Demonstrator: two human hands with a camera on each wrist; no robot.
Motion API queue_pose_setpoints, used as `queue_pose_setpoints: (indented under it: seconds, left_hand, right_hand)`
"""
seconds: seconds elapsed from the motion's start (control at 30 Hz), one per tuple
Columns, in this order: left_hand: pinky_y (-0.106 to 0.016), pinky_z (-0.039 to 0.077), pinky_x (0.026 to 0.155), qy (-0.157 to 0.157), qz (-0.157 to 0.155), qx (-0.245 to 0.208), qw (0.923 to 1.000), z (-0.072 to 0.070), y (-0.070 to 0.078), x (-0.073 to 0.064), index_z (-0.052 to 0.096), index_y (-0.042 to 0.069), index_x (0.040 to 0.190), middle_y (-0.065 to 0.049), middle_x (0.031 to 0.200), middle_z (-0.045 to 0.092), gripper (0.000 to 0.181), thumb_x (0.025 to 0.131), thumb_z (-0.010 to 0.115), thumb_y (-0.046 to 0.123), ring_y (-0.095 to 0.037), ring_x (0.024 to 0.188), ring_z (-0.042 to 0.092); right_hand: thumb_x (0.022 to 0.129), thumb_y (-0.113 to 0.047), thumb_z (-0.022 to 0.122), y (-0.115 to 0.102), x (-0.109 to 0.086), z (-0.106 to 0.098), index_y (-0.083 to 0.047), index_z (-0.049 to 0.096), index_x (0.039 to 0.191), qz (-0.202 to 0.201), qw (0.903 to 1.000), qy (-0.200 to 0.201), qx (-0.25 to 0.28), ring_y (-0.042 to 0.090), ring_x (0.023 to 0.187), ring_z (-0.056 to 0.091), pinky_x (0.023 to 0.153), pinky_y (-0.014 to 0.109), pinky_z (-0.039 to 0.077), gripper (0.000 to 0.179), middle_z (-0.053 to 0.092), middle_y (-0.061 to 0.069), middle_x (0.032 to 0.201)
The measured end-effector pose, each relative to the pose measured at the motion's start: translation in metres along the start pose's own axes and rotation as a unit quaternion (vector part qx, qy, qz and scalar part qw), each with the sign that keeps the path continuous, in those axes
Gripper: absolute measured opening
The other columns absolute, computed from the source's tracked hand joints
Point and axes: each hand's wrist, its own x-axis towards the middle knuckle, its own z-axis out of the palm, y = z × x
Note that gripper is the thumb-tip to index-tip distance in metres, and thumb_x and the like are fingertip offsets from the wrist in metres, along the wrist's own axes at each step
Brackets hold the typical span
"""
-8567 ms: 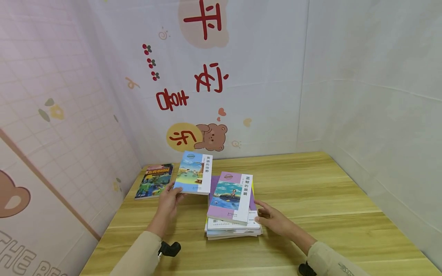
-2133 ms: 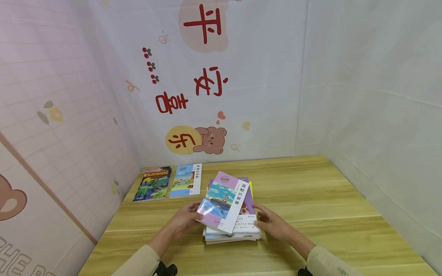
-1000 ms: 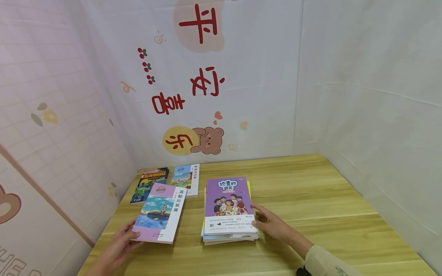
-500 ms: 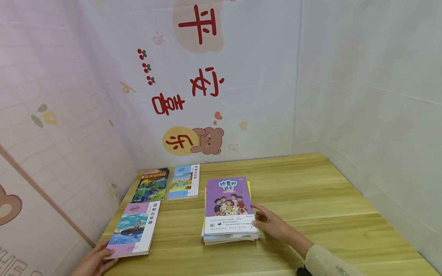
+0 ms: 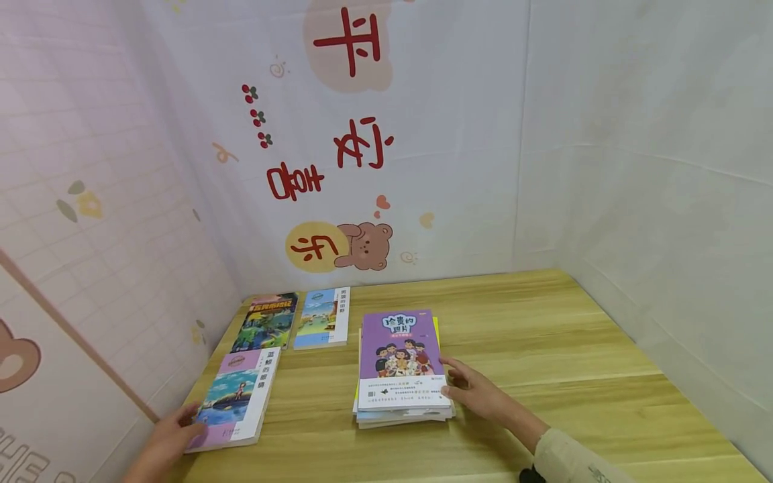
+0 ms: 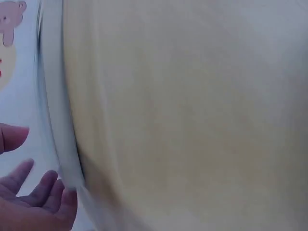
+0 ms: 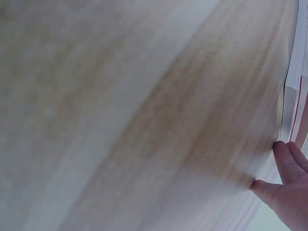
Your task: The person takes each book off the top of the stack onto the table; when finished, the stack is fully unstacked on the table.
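Table (image 5: 543, 342) with 3 loose books (image 5: 238, 396) and 1 stack (image 5: 403, 359), left hand (image 5: 169, 441) relaxed, right hand (image 5: 483, 397) ungrasping against stack.

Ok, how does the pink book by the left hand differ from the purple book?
The pink book is off the stack; the purple book tops it. The pink book's title runs down a white strip; the purple book's sits in a white bubble. The pink book pictures one figure amid water, the purple book a group. Both covers face up.

White curtain (image 5: 459, 100) behind wood-grain table (image 5: 513, 322); brown bear (image 5: 370, 246), red characters (image 5: 350, 42) printed on curtain.
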Motion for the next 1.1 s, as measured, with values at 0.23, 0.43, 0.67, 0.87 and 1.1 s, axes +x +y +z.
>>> queue_pose_setpoints:
  seconds: [0.23,0.43,0.67,0.87,1.1]
  left_hand:
    - [-0.062,0.035,0.103,0.048,0.029,0.031,0.9979,0.020,0.041,0.006,0.040,-0.016,0.139,-0.040,0.135,0.042,0.059,0.093,0.063,0.013,-0.053,0.123,0.042]
    - [-0.052,0.046,0.095,0.038,0.077,0.002,0.9963,0.043,0.073,0.011,0.044,-0.012,0.140,-0.033,0.131,0.051,0.054,0.095,0.062,0.012,-0.043,0.117,0.051]
    - [-0.048,0.050,0.092,-0.006,0.109,-0.082,0.9907,0.075,0.109,0.011,0.041,-0.007,0.145,-0.028,0.132,0.051,0.053,0.099,0.060,0.013,-0.041,0.118,0.053]
    - [-0.050,0.050,0.092,-0.028,0.105,-0.138,0.9845,0.099,0.136,0.013,0.043,-0.006,0.144,-0.025,0.130,0.054,0.053,0.099,0.061,0.014,-0.037,0.116,0.056]
    - [-0.043,0.055,0.082,-0.037,0.121,-0.141,0.9819,0.129,0.160,0.016,0.051,-0.004,0.139,-0.019,0.121,0.060,0.048,0.098,0.064,0.015,-0.032,0.108,0.060]
  right_hand:
    - [0.099,-0.021,0.063,0.002,0.001,0.000,-0.010,0.036,0.154,0.002,1.0000,0.003,-0.003,0.053,0.132,0.038,0.106,0.065,0.031,0.062,0.038,0.040,0.143]
    - [0.099,-0.022,0.063,0.004,0.003,0.000,-0.010,0.036,0.154,0.000,1.0000,0.001,-0.004,0.053,0.133,0.037,0.106,0.064,0.031,0.063,0.037,0.040,0.143]
    - [0.098,-0.020,0.064,0.002,0.003,-0.001,-0.011,0.036,0.154,0.010,0.9999,0.003,-0.004,0.054,0.133,0.037,0.106,0.065,0.032,0.063,0.036,0.039,0.144]
    - [0.098,-0.021,0.065,0.000,0.004,-0.001,-0.010,0.034,0.155,0.010,0.9999,0.000,-0.011,0.054,0.133,0.036,0.106,0.065,0.032,0.066,0.036,0.040,0.145]
    - [0.097,-0.022,0.066,0.002,0.005,-0.001,-0.010,0.032,0.156,0.013,0.9998,0.004,-0.017,0.054,0.133,0.037,0.106,0.064,0.033,0.069,0.036,0.039,0.144]
